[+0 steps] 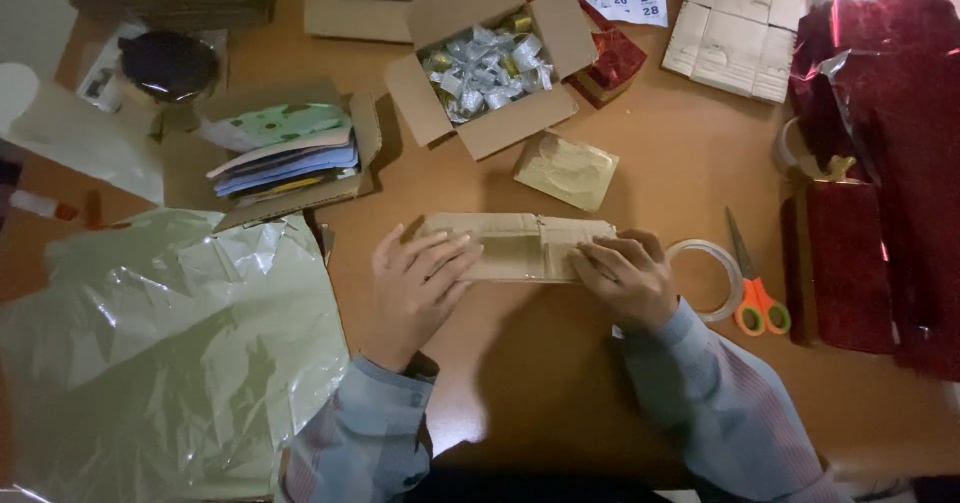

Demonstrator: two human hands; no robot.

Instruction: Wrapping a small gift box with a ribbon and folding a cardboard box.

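Both your hands are pressed flat on that folded cardboard piece [520, 246] mid-frame, left hand [418, 285] with fingers spread loose on its left end, right hand [628, 278] with fingers curled down over its right end, nothing actually gripped. It looks light, fairly stiff and creased, so I'd guess it slides easily on the wooden table [560, 373]; pinch it by the short ends. There's bare room near you, but the plastic sheet [160, 353] crowds lower left, tape roll [712, 275] and scissors [752, 288] sit right, open box of wrapped candies [490, 68] beyond.
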